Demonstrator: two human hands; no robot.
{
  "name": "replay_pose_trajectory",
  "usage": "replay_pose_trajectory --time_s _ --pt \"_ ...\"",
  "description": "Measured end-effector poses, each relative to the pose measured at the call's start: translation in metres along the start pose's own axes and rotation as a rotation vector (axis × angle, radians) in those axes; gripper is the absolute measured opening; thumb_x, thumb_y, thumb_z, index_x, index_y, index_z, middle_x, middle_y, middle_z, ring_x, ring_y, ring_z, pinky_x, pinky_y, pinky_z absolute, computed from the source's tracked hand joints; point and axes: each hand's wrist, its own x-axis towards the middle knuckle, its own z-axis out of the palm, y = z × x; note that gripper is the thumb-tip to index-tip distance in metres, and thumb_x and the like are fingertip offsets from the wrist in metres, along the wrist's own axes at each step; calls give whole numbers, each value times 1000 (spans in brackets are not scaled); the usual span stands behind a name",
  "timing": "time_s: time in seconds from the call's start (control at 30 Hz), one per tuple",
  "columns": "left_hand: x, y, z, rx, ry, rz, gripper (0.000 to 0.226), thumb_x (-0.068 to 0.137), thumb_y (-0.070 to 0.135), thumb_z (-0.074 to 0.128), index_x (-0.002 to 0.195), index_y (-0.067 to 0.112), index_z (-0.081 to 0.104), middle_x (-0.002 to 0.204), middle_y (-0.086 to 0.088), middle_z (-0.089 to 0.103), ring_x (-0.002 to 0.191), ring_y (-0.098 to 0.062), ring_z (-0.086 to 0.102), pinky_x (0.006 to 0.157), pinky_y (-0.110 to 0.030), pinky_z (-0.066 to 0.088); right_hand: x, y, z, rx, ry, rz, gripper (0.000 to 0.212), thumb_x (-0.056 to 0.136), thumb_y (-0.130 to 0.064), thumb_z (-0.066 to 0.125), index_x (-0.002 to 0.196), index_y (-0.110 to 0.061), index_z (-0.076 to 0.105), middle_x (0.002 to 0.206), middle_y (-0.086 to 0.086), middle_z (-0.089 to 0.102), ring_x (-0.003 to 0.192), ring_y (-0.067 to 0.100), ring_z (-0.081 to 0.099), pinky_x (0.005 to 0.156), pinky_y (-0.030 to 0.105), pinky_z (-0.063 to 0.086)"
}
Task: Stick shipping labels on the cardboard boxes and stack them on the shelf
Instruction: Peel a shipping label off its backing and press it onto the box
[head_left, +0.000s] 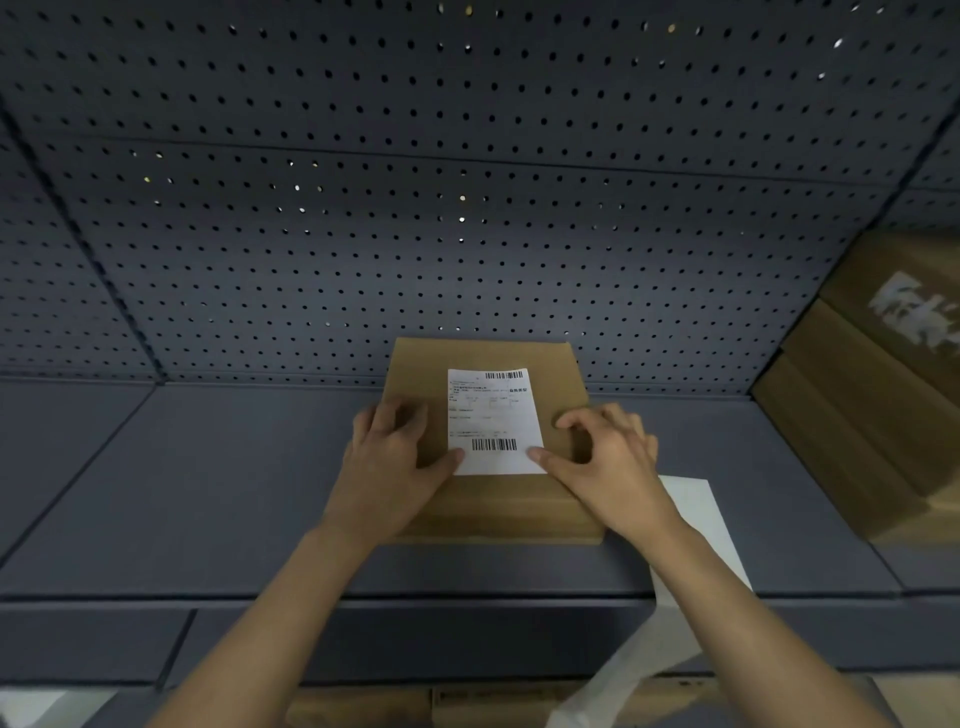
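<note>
A flat brown cardboard box (558, 374) lies on the grey shelf (218, 483), its far edge close to the pegboard back. A white shipping label (491, 415) with two barcodes sits on its top face. My left hand (395, 457) rests flat on the box just left of the label, thumb touching the label's lower left corner. My right hand (608, 452) lies on the box at the label's right, thumb pressing the lower right corner, fingers curled.
A stack of larger brown boxes (872, 395) fills the shelf's right end. White backing paper (696, 514) trails from under my right wrist over the shelf's front edge. A perforated grey pegboard (415, 234) forms the back wall. More cardboard (363, 706) shows below the shelf.
</note>
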Motion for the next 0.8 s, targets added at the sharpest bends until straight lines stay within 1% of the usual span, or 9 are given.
replay_pose_trajectory --time_s 0.13,0.3,0.43,0.5,0.57,0.7,0.8 --pt "17 2 -1 -20 -62 -95 75 87 61 57 144 15 41 155 -5 24 143 -31 11 115 -47 26 19 -3 2 -24 -28 41 54 75 -70 66 112 -32 61 117 -7 49 119 19 38 91 32 24" --pt "47 1 -1 -33 -76 -168 74 86 63 56 141 16 43 153 -7 24 140 -33 16 109 -48 34 50 -6 9 -52 -26 74 55 75 -71 65 111 -28 62 113 -4 49 118 23 40 93 37 27" --pt "69 0 -1 -18 -52 -210 67 86 63 56 135 17 48 142 -9 27 132 -36 24 102 -51 39 74 -10 13 -62 -25 100 48 76 -71 65 94 -26 63 102 -5 47 115 24 42 92 39 29" --pt "78 0 0 1 -45 -228 68 85 65 56 134 19 47 138 -10 27 130 -36 27 99 -53 41 85 -11 15 -75 -19 115 46 76 -70 65 86 -25 63 99 -4 47 113 26 45 91 39 30" --pt "87 1 1 7 -32 -254 67 85 66 55 133 20 44 136 -11 27 129 -38 29 97 -55 42 96 -12 18 -97 -8 130 46 77 -70 64 79 -25 62 97 -3 51 111 27 46 90 40 31" --pt "98 3 2 1 -2 -314 64 86 65 54 130 21 41 132 -13 30 125 -38 36 92 -54 44 108 -11 23 -107 29 152 48 78 -69 63 74 -21 63 97 1 59 108 27 48 89 39 33" --pt "101 3 3 -7 8 -334 64 85 67 54 130 23 41 131 -13 32 123 -37 39 90 -52 45 112 -9 27 -64 50 175 48 78 -69 64 62 -24 55 94 1 63 106 27 49 84 36 33"
